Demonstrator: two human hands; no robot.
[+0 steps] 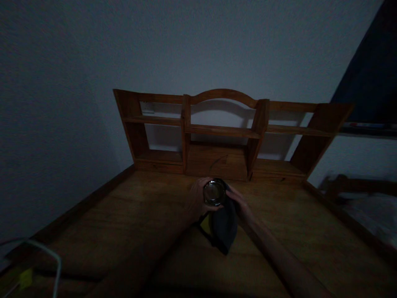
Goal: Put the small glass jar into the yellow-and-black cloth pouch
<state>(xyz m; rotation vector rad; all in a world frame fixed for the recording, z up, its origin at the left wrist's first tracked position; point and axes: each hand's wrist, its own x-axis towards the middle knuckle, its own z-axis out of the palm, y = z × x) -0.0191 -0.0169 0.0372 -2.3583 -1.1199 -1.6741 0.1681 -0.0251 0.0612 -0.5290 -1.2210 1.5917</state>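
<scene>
Over the middle of the wooden desk, my left hand [197, 198] is wrapped round the side of a round object with a shiny rim [214, 192]. Its flat or hollow face is turned toward me; the dim light hides whether it is a cup or a lid. My right hand [237, 199] is closed on a dark grey cloth [226, 225], pressing it against the object's right side. The cloth hangs below both hands, and a yellow patch [206, 223] shows at its left. Some fingertips are hidden behind the object and the cloth.
A wooden shelf unit [223, 131] stands at the back of the desk [139, 215], against a pale wall. At the lower left lie a pale cable [46, 247] and a yellow item [26, 278]. A dark window or curtain is at upper right, with bedding [374, 213] below.
</scene>
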